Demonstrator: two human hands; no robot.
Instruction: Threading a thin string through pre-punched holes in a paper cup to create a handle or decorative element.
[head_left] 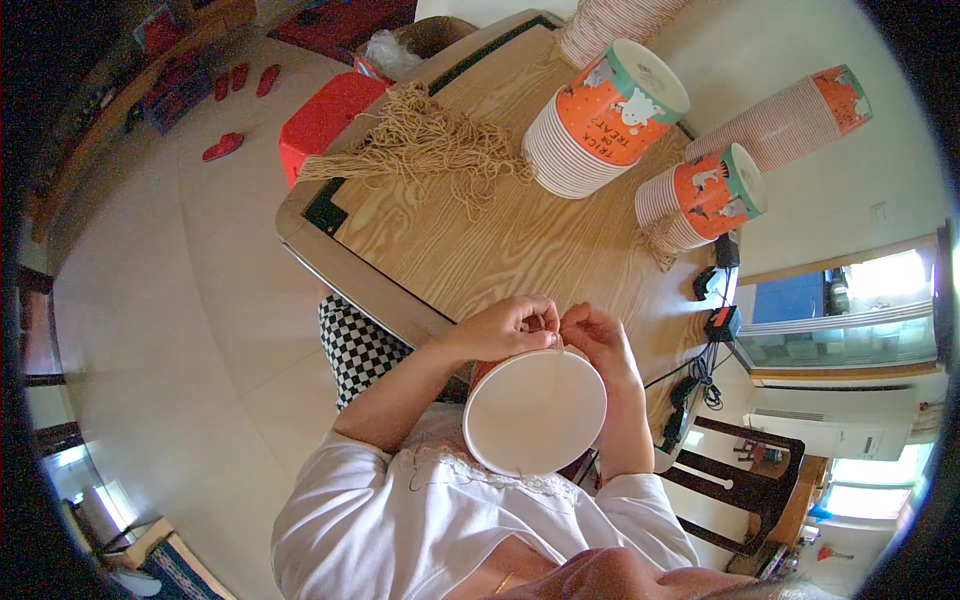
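A paper bucket (535,415), white inside with a bit of orange outside at its left, is tilted with its round mouth toward me, close against my chest. At its far rim, my left hand (515,328) has its fingers pinched together. My right hand (597,338) is pinched close beside it, its wrist along the bucket's right side. A short, thin, pale string (560,343) shows between the fingertips at the rim; its ends are hidden. Beyond my hands, a loose heap of tan strings (430,145) lies on the wooden table (430,250).
Nested orange-and-green buckets stand in a large stack (600,120) and a smaller stack (700,195), with more stacks behind. Black adapters and cables (700,380) line the table's right side. A red stool (330,115) stands left of the table, a dark chair (740,480) at right.
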